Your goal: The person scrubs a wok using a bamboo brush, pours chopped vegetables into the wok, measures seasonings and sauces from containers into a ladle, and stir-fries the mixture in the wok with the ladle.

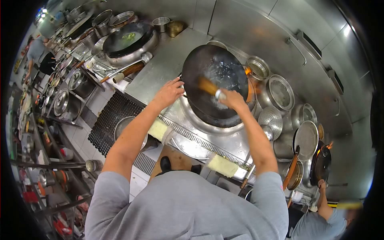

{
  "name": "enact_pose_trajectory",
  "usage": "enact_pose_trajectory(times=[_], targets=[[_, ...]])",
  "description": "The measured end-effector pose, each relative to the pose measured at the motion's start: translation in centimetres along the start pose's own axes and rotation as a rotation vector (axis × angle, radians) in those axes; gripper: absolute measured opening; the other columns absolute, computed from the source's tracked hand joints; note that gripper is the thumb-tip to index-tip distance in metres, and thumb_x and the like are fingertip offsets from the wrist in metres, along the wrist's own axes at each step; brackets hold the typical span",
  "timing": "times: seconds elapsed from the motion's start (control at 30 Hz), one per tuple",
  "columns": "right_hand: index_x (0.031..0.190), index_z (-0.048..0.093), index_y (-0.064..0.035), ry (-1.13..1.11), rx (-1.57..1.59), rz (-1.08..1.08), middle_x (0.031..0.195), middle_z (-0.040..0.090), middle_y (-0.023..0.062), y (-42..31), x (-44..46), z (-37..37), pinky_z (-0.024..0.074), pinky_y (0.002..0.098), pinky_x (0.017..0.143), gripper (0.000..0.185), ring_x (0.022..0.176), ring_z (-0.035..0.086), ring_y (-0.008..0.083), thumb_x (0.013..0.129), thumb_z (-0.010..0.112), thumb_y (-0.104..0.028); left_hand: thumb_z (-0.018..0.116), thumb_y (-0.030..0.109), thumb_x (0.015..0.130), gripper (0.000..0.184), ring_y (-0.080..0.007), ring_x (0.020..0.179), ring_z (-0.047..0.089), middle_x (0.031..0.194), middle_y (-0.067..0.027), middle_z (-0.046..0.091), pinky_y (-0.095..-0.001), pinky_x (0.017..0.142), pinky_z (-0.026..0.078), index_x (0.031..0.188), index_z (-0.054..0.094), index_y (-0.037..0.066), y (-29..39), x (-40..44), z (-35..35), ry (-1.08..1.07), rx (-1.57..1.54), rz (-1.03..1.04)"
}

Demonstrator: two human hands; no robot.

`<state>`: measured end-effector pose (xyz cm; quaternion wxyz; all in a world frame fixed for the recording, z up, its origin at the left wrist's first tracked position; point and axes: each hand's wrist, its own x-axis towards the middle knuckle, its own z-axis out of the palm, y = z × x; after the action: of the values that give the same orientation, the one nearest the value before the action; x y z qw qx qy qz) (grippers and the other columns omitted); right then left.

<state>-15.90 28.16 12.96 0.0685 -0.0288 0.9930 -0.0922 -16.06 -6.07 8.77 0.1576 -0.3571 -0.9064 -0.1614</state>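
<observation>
A large black wok (229,66) with wet, shiny patches inside is tilted over the round steel burner ring (190,111). At its left edge my left hand (169,94) grips the rim, with the fingertips partly hidden. My right hand (233,99) is closed around the bound end of a bamboo wok brush (209,86). The bristles point left across the inside of the wok and are blurred by motion. Orange flame (252,86) shows at the wok's right side.
Steel pots (280,93) and a perforated skimmer (270,121) crowd the right side. Folded cloths (222,165) lie along the front edge. Another wok (129,39) holds greens at upper left. At lower right, a co-worker (322,222) works at a flaming wok.
</observation>
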Motion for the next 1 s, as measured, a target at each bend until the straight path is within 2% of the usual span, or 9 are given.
enact_pose_trajectory(times=[0.1, 0.17, 0.23, 0.3, 0.47, 0.73, 0.8, 0.9, 1.0], targets=[[0.136, 0.061, -0.0237, -0.251, -0.068, -0.255, 0.114, 0.071, 0.0164, 1.9, -0.3, -2.3, 0.0538, 0.0464, 0.092, 0.066, 0.107, 0.067, 0.0377, 0.076, 0.077, -0.046, 0.068, 0.017, 0.089, 0.015, -0.0355, 0.135, 0.047, 0.136, -0.0124, 0.059, -0.0435, 0.112, 0.040, 0.099, 0.069, 0.006, -0.7, 0.1, 0.6, 0.003, 0.002, 0.028], [0.136, 0.061, -0.0243, -0.097, -0.269, -0.208, 0.112, 0.072, 0.0167, 3.2, 2.8, 0.1, 0.0545, 0.0481, 0.091, 0.067, 0.107, 0.067, 0.0395, 0.075, 0.078, -0.047, 0.068, 0.017, 0.088, 0.015, -0.0352, 0.136, 0.047, 0.131, -0.0125, 0.060, -0.0447, 0.113, 0.039, 0.098, 0.068, 0.006, -0.5, 0.0, 0.4, 0.028, 0.001, 0.022], [0.137, 0.059, -0.0258, -0.077, -0.123, -0.027, 0.112, 0.072, 0.0166, 1.0, 5.0, -0.3, 0.0545, 0.0489, 0.091, 0.067, 0.105, 0.067, 0.0411, 0.075, 0.078, -0.047, 0.068, 0.016, 0.088, 0.014, -0.0349, 0.136, 0.047, 0.127, -0.0126, 0.062, -0.0460, 0.114, 0.038, 0.098, 0.068, 0.006, 0.3, 0.1, 0.8, 0.050, -0.026, 0.021], [0.138, 0.058, -0.0280, 0.045, -0.002, -0.009, 0.114, 0.071, 0.0167, 0.0, 4.5, 0.3, 0.0547, 0.0486, 0.090, 0.068, 0.104, 0.068, 0.0400, 0.076, 0.076, -0.047, 0.068, 0.018, 0.087, 0.012, -0.0336, 0.123, 0.056, 0.112, -0.0127, 0.066, -0.0490, 0.113, 0.037, 0.091, 0.067, 0.006, 0.8, 0.3, 1.2, 0.075, 0.032, 0.161], [0.133, 0.063, -0.0320, -0.210, -0.221, -0.171, 0.110, 0.073, 0.0151, 1.3, -4.0, -5.6, 0.0554, 0.0460, 0.090, 0.062, 0.103, 0.070, 0.0344, 0.074, 0.077, -0.044, 0.069, 0.018, 0.084, 0.013, -0.0269, 0.096, 0.059, 0.088, -0.0087, 0.060, -0.0505, 0.114, 0.036, 0.081, 0.060, 0.008, 6.9, -1.7, 7.5, 0.133, -0.106, 0.139], [0.125, 0.070, -0.0287, -0.176, -0.287, -0.059, 0.116, 0.072, 0.0113, 1.9, 0.8, -5.2, 0.0548, 0.0445, 0.091, 0.056, 0.109, 0.068, 0.0319, 0.071, 0.080, -0.040, 0.065, 0.016, 0.088, 0.011, -0.0290, 0.096, 0.058, 0.086, -0.0098, 0.058, -0.0520, 0.114, 0.034, 0.086, 0.060, 0.006, 11.9, -2.3, 9.6, 0.154, -0.202, -0.044], [0.122, 0.071, -0.0275, -0.215, -0.374, -0.280, 0.115, 0.072, 0.0143, 2.8, -3.4, -4.9, 0.0534, 0.0465, 0.094, 0.050, 0.109, 0.068, 0.0331, 0.075, 0.077, -0.042, 0.064, 0.015, 0.091, 0.012, -0.0305, 0.095, 0.057, 0.086, -0.0110, 0.058, -0.0518, 0.115, 0.033, 0.085, 0.060, 0.005, 10.9, -2.4, 8.3, 0.155, -0.238, -0.047], [0.136, 0.062, -0.0280, -0.370, -0.277, -0.173, 0.121, 0.070, 0.0131, 3.0, -5.6, -6.8, 0.0510, 0.0440, 0.099, 0.064, 0.113, 0.065, 0.0342, 0.076, 0.074, -0.046, 0.063, 0.016, 0.091, 0.014, -0.0318, 0.096, 0.057, 0.085, -0.0125, 0.058, -0.0510, 0.115, 0.033, 0.085, 0.060, 0.004, 9.6, -2.6, 6.1, 0.082, -0.321, -0.056], [0.138, 0.060, -0.0258, -0.183, 0.039, -0.053, 0.122, 0.069, 0.0139, 2.4, 0.9, -1.0, 0.0511, 0.0480, 0.097, 0.063, 0.112, 0.066, 0.0350, 0.077, 0.074, -0.041, 0.063, 0.017, 0.092, 0.015, -0.0327, 0.097, 0.057, 0.085, -0.0133, 0.059, -0.0501, 0.114, 0.033, 0.085, 0.061, 0.004, 9.3, -2.1, 6.1, 0.012, -0.321, -0.065]])
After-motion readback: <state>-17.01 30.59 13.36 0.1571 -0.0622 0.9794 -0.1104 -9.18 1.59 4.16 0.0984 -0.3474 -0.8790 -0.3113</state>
